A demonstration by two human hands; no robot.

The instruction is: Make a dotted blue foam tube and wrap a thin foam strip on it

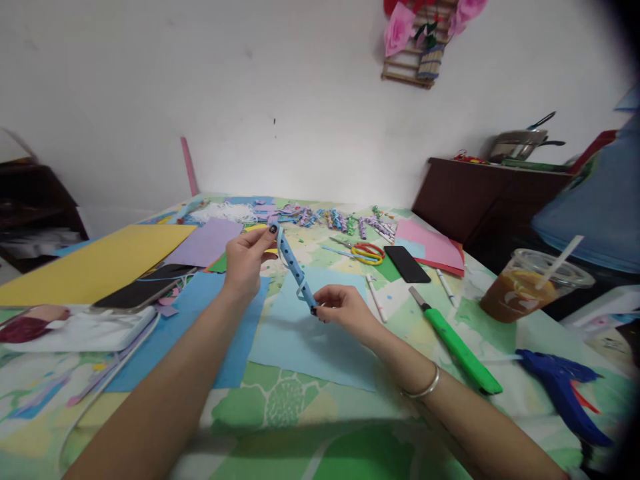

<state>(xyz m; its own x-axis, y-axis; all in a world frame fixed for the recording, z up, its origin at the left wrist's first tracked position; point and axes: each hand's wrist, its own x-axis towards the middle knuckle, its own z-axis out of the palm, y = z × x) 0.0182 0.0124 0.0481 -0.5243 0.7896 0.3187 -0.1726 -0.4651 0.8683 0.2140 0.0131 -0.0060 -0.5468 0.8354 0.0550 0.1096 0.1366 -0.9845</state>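
A slim blue paper roll (292, 264) with dark dots hangs slantwise between my two hands, above a light blue sheet (310, 347). My left hand (247, 260) pinches its upper end between thumb and fingers. At the lower end, my right hand (343, 310) grips it with the fingertips. A thin pale strip (301, 288) loops around the roll. Under my left forearm lies a darker blue sheet (230, 360).
Scissors (369, 253), a black phone (407, 265), a green cutter (457, 347), a blue glue gun (560, 390) and an iced drink (520, 287) stand or lie right. Yellow paper (100, 263) and another phone (145, 288) lie left. Small curled rolls (335, 220) line the back.
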